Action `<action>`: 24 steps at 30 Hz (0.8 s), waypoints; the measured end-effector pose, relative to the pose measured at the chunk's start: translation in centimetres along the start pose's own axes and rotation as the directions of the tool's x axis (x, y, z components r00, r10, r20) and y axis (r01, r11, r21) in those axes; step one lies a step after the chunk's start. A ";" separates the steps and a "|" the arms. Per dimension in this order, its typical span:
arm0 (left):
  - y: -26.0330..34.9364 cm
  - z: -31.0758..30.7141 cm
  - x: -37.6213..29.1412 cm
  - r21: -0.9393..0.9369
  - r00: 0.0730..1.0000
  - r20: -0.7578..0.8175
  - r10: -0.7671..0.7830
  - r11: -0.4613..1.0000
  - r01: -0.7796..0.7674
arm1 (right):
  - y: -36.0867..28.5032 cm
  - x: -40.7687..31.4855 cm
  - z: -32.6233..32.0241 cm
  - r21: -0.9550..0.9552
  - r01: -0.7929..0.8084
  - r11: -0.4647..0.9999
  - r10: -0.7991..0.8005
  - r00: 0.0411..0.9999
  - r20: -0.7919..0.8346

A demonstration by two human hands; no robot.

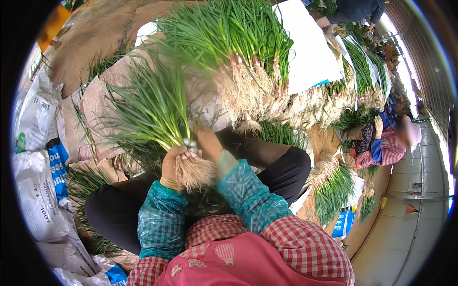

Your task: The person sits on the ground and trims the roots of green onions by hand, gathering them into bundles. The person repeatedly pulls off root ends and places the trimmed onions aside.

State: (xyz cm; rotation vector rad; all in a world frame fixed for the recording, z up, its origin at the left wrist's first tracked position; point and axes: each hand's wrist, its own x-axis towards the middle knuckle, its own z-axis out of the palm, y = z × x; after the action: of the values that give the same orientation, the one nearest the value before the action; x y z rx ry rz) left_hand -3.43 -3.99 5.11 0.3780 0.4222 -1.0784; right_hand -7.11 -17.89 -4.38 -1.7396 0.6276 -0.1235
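Note:
My left hand [171, 166], in a thin beige glove, grips a bunch of spring onions [157, 125] just at its pale bulbs. The bunch's long green leaves fan up and to the left, and its tan roots [195, 171] hang below the fist. Close by on the right is my right hand [210, 144], blurred and turned so that its fingers are mostly hidden; whether it holds a stalk cannot be told. Ahead of both hands lies a large heap of spring onions [239, 39], pinkish bulbs and roots towards me.
White printed sacks [35, 193] are piled at the left. A white sheet [309, 46] lies beside the heap, with more rooted bunches [331, 189] at the right. Another person [384, 143] sits to the right; a further person [357, 12] is at the top right.

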 end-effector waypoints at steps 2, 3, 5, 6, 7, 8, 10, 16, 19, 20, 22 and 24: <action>-0.1 -1.1 0.1 -0.057 0.996 0.058 -0.074 0.995 0.077 | -0.3 1.5 0.2 0.300 -0.144 0.943 0.184 0.977 -0.109; 0.1 0.6 -0.4 -0.005 0.994 -0.030 -0.102 0.995 0.102 | -1.5 1.7 -0.2 0.185 -0.064 0.981 0.096 0.981 -0.171; -0.3 0.9 -0.7 -0.059 0.989 0.127 -0.079 0.994 0.087 | -1.7 1.9 -0.5 0.039 0.016 0.999 -0.006 0.970 -0.242; -0.4 1.7 -1.1 -0.044 0.990 0.118 -0.079 0.995 0.085 | -0.9 2.1 -1.1 0.008 0.032 0.999 -0.029 0.965 -0.260; -0.1 0.6 -0.9 -0.047 0.970 0.223 -0.095 0.993 0.108 | -3.1 1.5 -0.7 0.243 -0.011 0.970 0.045 0.990 -0.134; 0.3 -0.2 -0.7 -0.035 0.979 0.190 -0.079 0.996 0.087 | -5.4 0.6 -0.5 0.458 -0.084 0.885 0.090 0.996 0.009; 0.1 -0.4 -0.4 -0.037 0.981 0.173 -0.087 0.995 0.094 | -6.4 -0.1 -1.9 0.712 -0.291 0.639 0.111 0.951 0.289; 0.2 1.6 -1.2 -0.024 0.965 0.262 -0.024 0.999 0.031 | -3.6 1.0 0.1 0.034 -0.060 0.998 0.056 0.991 0.121; 0.6 2.6 -1.9 -0.001 0.941 0.337 0.042 0.999 -0.044 | -3.4 0.3 -0.4 -0.444 -0.203 0.873 0.265 0.961 0.082; 0.4 3.3 -2.2 0.065 0.948 0.311 0.061 0.994 -0.086 | -0.2 0.2 -1.1 -0.442 -0.212 0.871 0.308 0.938 0.158; 0.6 3.3 -2.0 0.143 0.990 0.099 0.096 0.984 -0.110 | -1.8 -1.0 -3.0 -0.444 -0.208 0.872 0.355 0.893 0.278; 0.8 1.8 -0.4 0.159 0.996 0.014 0.094 0.983 -0.095 | -5.6 -0.9 -5.4 -0.262 -0.318 0.911 0.384 0.887 0.258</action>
State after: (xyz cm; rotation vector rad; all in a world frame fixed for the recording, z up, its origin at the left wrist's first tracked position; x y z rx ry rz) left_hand -2.61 -4.22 6.88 0.5313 0.3103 -1.0234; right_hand -8.17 -21.40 2.49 -1.7687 0.7363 0.4778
